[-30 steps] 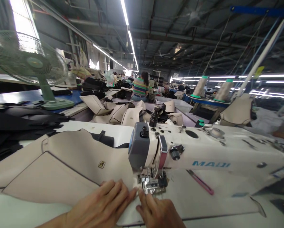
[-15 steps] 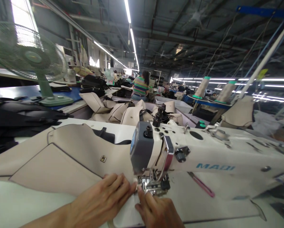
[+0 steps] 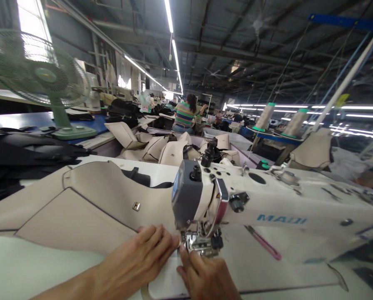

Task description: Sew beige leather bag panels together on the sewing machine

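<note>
A beige leather bag piece (image 3: 105,196) with dark piped seams and a small metal fitting (image 3: 136,206) lies to the left of the sewing machine (image 3: 192,196). Its near edge runs in at the metal presser foot (image 3: 202,243). My left hand (image 3: 142,254) is closed on this edge, fingers together, just left of the foot. Right in front of the foot, my right hand (image 3: 205,271) is bent in a pinch, its fingertips meeting those of the left at the leather's edge. The needle and the exact spot under the foot are hidden.
Pink-handled thread snips (image 3: 267,246) lie under the machine arm. Behind the machine, a bin holds several beige bag pieces (image 3: 174,152). Black pieces (image 3: 27,154) and a green fan (image 3: 46,75) are on the left. Thread cones (image 3: 264,116) stand right; a person in stripes (image 3: 185,114) sits beyond.
My hands stay almost in place at the presser foot, and the leather barely shifts. The person in the distance now has an arm stretched out to the right.
</note>
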The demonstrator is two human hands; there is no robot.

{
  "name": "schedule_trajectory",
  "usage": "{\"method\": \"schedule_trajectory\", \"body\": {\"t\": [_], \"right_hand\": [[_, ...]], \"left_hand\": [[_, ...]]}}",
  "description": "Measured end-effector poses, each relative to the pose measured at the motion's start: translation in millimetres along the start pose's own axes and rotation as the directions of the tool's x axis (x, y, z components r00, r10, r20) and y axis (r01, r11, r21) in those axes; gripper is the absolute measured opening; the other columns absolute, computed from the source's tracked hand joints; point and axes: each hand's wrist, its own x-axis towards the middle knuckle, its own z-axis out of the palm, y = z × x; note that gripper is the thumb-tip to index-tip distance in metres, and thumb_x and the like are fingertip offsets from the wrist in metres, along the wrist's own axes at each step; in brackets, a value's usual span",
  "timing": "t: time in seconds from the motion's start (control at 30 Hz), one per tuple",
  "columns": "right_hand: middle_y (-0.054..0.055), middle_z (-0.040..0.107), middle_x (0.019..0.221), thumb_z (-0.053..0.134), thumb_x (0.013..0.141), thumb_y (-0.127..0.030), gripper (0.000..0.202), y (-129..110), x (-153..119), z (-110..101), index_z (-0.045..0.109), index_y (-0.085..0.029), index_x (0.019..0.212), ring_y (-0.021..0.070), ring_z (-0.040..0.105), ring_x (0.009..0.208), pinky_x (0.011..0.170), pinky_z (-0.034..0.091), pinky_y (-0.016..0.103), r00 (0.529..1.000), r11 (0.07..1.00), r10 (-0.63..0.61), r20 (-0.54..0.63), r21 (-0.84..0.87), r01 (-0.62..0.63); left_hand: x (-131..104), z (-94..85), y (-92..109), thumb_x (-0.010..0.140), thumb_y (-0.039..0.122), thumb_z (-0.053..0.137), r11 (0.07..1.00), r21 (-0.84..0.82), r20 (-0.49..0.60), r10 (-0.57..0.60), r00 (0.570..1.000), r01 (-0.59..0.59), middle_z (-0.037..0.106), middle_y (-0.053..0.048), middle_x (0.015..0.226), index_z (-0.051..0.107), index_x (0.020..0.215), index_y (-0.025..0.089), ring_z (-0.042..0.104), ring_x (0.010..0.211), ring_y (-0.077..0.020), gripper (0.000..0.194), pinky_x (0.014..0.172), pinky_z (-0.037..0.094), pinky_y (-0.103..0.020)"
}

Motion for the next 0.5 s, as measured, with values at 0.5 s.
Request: {"method": "schedule_trajectory", "body": {"t": [0.5], "right_hand": [[0.004,0.06,0.068,0.028,0.102,-0.018,0.036,1,-3,4,0.06,-0.003,0.11,0.0139,0.056,0.044,0.036,0.028,0.029,0.999,0.998,-0.022,0.023,-0.051,0.024]], "left_hand": [[0,1.2,12,0.086,0.023,0.059,0.995,0.091,0.004,-0.027,1.0,0.027,0.06,-0.01,0.105,0.058,0.122,0.021,0.053,0.096,-0.0254,0.036,0.077,0.036,-0.038]]}}
